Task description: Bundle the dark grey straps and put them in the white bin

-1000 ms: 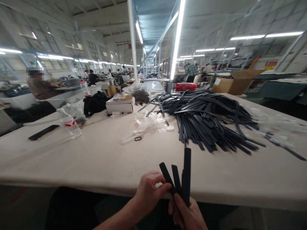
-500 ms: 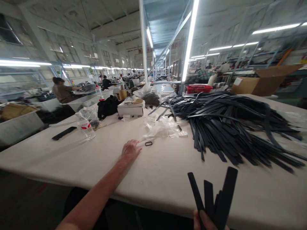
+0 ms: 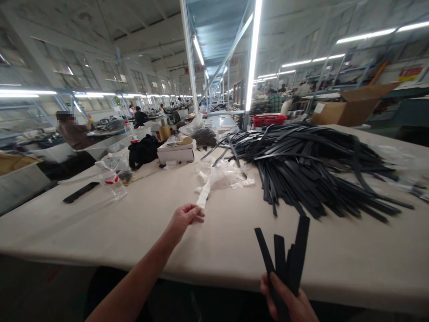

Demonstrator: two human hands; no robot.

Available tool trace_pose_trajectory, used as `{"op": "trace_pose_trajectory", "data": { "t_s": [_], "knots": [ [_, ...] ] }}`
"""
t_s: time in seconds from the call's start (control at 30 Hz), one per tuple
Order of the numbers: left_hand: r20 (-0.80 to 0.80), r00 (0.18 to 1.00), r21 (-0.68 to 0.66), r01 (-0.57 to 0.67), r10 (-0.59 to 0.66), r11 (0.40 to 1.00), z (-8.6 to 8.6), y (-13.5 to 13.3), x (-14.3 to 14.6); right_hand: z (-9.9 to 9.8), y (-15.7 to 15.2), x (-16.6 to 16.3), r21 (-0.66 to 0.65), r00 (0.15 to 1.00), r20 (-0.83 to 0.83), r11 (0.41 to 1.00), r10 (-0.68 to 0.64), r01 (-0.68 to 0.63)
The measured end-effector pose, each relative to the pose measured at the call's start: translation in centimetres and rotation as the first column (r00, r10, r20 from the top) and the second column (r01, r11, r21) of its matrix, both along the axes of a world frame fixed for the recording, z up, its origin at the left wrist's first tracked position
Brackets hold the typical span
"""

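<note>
My left hand [image 3: 188,215] is over the middle of the table, thumb and fingers closed on the near end of a narrow white strip [image 3: 203,195]. The strip rises from the fingertips toward a crumpled clear plastic bag [image 3: 223,174]; whether the two are joined I cannot tell. At the lower right, my right hand [image 3: 284,295] grips several flat black straps [image 3: 295,255], their ends fanned upward. Beyond that hand lies a big heap of similar black straps [image 3: 301,165].
A water bottle [image 3: 113,181] and a black flat object [image 3: 81,192] lie left on the table [image 3: 144,241]. Further back are a black cloth bundle [image 3: 144,151], a white box [image 3: 176,154] and a red basket [image 3: 269,120]. A cardboard box [image 3: 348,107] stands far right; a person [image 3: 72,130] sits far left.
My left hand has lifted the white strip off the table and drawn it slightly nearer. The small black rectangular ring no longer shows clearly. My right hand has come up further into view with the straps.
</note>
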State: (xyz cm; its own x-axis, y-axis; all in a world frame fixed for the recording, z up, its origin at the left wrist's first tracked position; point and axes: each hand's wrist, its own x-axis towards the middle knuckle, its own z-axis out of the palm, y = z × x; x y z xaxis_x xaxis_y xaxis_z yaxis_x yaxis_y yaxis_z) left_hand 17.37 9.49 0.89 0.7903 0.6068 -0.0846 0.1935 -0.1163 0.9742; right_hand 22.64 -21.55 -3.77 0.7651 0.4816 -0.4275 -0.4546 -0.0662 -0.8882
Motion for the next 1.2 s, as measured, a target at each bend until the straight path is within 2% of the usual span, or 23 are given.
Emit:
{"op": "trace_pose_trajectory", "data": {
  "t_s": [0.1, 0.2, 0.27, 0.37, 0.57, 0.7, 0.77, 0.9, 0.97, 1.1, 1.2],
  "knots": [
    [0.051, 0.996, -0.180, 0.079, -0.071, 0.980, -1.0, -4.8, -1.5, 1.2, 0.8, 0.4, 0.010, 0.994, 0.005, 0.994, 0.108, -0.108],
    [0.101, 0.989, -0.385, 0.135, -0.104, 0.913, -1.7, -8.4, -2.4, 2.5, 2.4, 1.0, 0.054, 0.977, 0.027, 0.976, 0.210, -0.212],
    [0.106, 0.986, -0.474, 0.161, -0.125, 0.866, -1.9, -10.0, -2.6, 3.2, 3.6, 1.5, 0.061, 0.959, 0.067, 0.958, 0.277, -0.281],
    [0.080, 0.984, -0.499, 0.179, -0.161, 0.848, -2.0, -11.4, -2.7, 3.8, 5.0, 2.4, 0.047, 0.931, 0.150, 0.939, 0.332, -0.342],
    [0.072, 0.980, -0.462, 0.199, -0.187, 0.864, -2.0, -11.8, -2.6, 4.7, 6.2, 2.9, 0.023, 0.882, 0.362, 0.942, 0.303, -0.334],
    [0.033, 0.919, -0.360, 0.378, -0.393, 0.853, -1.6, -11.9, -2.3, 5.3, 6.1, 2.8, 0.009, 0.870, 0.415, 0.955, 0.265, -0.295],
    [0.013, 0.892, -0.333, 0.431, -0.452, 0.839, -1.4, -12.2, -2.1, 5.5, 5.6, 2.9, 0.003, 0.879, 0.419, 0.967, 0.229, -0.254],
    [0.037, 0.929, -0.379, 0.353, -0.368, 0.855, -1.3, -12.5, -1.4, 5.6, 2.9, 2.3, -0.018, 0.903, 0.403, 0.988, 0.145, -0.151],
    [0.083, 0.951, -0.460, 0.301, -0.297, 0.835, -1.5, -12.5, -1.0, 5.2, 1.0, 1.4, -0.053, 0.910, 0.392, 0.991, 0.134, -0.124],
    [0.114, 0.977, -0.619, 0.211, -0.179, 0.757, -2.0, -12.6, -0.2, 3.6, -2.3, -1.5, -0.175, 0.902, 0.373, 0.971, 0.217, -0.161],
    [0.114, 0.981, -0.642, 0.192, -0.156, 0.743, -2.3, -12.8, 0.3, 2.5, -3.5, -3.7, -0.239, 0.874, 0.404, 0.953, 0.271, -0.185]
  ]
}}
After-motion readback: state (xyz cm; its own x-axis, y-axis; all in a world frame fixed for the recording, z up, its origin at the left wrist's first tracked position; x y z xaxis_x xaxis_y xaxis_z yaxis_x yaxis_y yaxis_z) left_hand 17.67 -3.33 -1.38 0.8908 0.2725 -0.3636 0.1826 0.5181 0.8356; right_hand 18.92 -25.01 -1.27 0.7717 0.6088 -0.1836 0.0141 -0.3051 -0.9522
